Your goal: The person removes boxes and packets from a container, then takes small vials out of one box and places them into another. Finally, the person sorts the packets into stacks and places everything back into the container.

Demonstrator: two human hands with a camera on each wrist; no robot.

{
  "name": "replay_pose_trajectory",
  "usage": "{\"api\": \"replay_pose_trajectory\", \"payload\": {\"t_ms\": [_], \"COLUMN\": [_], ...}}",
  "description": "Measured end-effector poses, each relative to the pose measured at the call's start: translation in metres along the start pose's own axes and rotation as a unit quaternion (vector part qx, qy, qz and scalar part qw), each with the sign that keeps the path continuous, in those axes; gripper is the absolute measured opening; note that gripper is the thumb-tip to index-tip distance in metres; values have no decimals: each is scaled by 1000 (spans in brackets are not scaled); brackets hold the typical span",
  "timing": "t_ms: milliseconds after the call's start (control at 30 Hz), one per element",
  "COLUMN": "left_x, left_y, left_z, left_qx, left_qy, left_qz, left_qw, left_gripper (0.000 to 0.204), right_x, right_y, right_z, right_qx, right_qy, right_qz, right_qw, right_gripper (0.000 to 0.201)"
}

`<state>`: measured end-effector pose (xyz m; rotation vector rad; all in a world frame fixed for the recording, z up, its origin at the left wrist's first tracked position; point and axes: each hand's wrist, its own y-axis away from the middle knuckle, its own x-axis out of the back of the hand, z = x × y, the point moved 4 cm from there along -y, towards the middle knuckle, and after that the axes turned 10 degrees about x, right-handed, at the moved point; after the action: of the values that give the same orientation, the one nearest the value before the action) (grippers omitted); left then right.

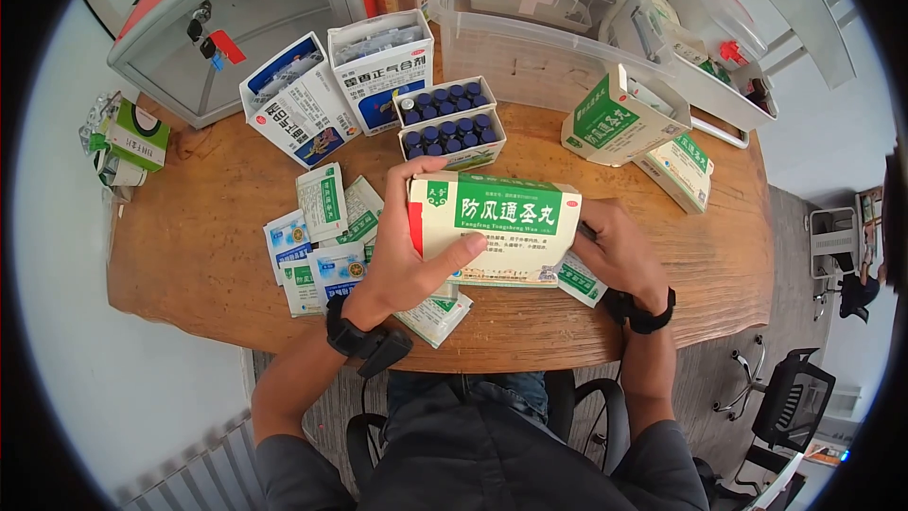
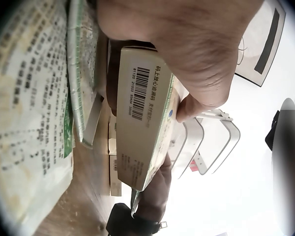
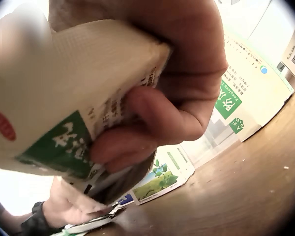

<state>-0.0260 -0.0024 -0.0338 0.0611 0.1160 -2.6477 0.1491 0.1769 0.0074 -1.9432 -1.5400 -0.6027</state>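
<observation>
A cream, green-topped medicine box (image 1: 511, 241) is held over the near part of the table, its printed front facing up. My left hand (image 1: 416, 251) grips its left end, thumb across the front and fingers behind. In the left wrist view the barcoded end of the box (image 2: 137, 113) shows under that hand (image 2: 187, 49). Beside the right end is my right hand (image 1: 619, 251), partly hidden by the box. In the right wrist view its curled fingers (image 3: 157, 113) pinch a cream and green medicine sachet (image 3: 59, 142). Several similar sachets (image 1: 323, 201) lie left of the box.
Behind stand two opened white cartons (image 1: 388, 66) and boxes of blue-capped vials (image 1: 454, 132). An opened green and cream box (image 1: 605, 123) and another box (image 1: 679, 175) sit at right. A clear plastic bin (image 1: 530, 47) and grey cabinet (image 1: 236, 38) stand at the back.
</observation>
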Motion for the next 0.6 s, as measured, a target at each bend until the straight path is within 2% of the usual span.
{"api": "replay_pose_trajectory", "payload": {"t_ms": [33,100,233,300,433,500,600], "left_x": [0,-1,0,1,3,3,2], "left_y": [0,0,0,1,1,0,0], "left_z": [0,1,7,10,9,6,5], "left_qx": [7,13,9,10,10,8,-7], "left_qy": [8,17,52,74,76,76,44], "left_qz": [7,14,33,39,44,41,34], "left_qw": [1000,1000,998,996,996,996,998], "left_gripper": [80,80,78,77,77,77,79], "right_x": [-3,-1,7,11,12,8,-1], "right_y": [-1,-2,1,1,2,1,-1], "right_z": [-1,-2,5,-3,-4,1,6], "right_qx": [0,-7,9,20,29,-50,-41], "right_qy": [0,-14,-16,-83,-110,-101,-91], "right_qz": [-1,76,66,53,52,51,91], "right_qw": [1000,997,998,995,992,992,991], "right_gripper": [23,27,29,30,28,24,20]}}
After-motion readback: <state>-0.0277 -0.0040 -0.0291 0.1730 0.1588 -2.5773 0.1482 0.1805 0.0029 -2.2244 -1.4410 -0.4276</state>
